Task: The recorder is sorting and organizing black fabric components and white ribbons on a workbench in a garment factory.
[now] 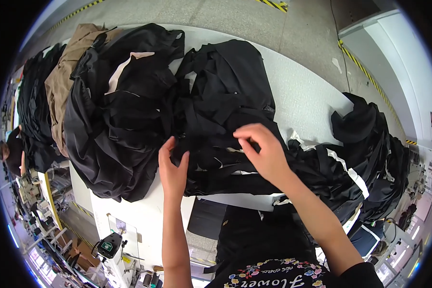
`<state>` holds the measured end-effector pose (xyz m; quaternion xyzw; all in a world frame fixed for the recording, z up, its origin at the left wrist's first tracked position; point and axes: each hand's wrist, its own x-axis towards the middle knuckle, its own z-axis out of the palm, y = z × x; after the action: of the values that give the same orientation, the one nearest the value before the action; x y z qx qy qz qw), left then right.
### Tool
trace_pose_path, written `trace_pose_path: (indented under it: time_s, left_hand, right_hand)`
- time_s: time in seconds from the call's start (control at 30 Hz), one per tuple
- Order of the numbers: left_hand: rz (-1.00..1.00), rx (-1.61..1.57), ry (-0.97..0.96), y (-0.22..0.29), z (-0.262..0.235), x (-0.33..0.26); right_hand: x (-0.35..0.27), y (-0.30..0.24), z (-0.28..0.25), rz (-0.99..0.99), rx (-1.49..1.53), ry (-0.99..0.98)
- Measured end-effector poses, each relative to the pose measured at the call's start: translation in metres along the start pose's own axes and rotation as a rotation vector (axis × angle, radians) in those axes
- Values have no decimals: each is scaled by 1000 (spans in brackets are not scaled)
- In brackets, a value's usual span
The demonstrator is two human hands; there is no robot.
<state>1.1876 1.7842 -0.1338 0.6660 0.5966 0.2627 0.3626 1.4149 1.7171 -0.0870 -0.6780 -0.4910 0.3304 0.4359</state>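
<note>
A long white table (302,77) runs across the view, its flat top apparently giving loose cloth room to spread. On its left lies a big dark heap (93,125), bunched rather than folded, perhaps since limp cloth piles easily this way. The black clothes (233,72) lie just right of that heap, straight in front of the person, likely so they are easy to reach. A second black heap (369,144) sits toward the right end. Brown cloth (57,96) lies at the dark heap's left edge. The right hand (261,146) is curled over the black clothes, thumb and fingers bent; I cannot tell whether it pinches any. The left hand (173,165) is loosely spread at their left edge, gripping nothing visible. A white strip (353,175) edges the black heap; a pink strip (115,79) lies on the dark one
</note>
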Motion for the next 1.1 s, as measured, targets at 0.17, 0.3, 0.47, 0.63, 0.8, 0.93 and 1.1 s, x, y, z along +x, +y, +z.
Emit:
trace_pose_path:
  time_s: [0.17, 0.3, 0.47, 0.63, 0.8, 0.93, 1.1]
  left_hand:
    - [397, 204, -12, 1, 13, -27]
    - [607, 277, -453, -13, 34, -82]
    - [640, 446, -587, -56, 44, -126]
    - [642, 437, -586, -60, 42, -136]
    - [652, 329, -468, -69, 38, -131]
    - [498, 557, -459, -66, 24, -112]
    - [477, 629, -551, -59, 3, -84]
  right_hand:
    - [-79, 57, 29, 129, -91, -182]
    - [-88, 87, 49, 147, -364, -215]
    - [-57, 92, 30, 254, -154, -123]
    - [-49, 88, 18, 252, -154, -30]
    - [-104, 86, 36, -87, -379, -256]
    - [-146, 89, 52, -66, -441, -217]
    - [-159, 95, 45, -300, -537, -478]
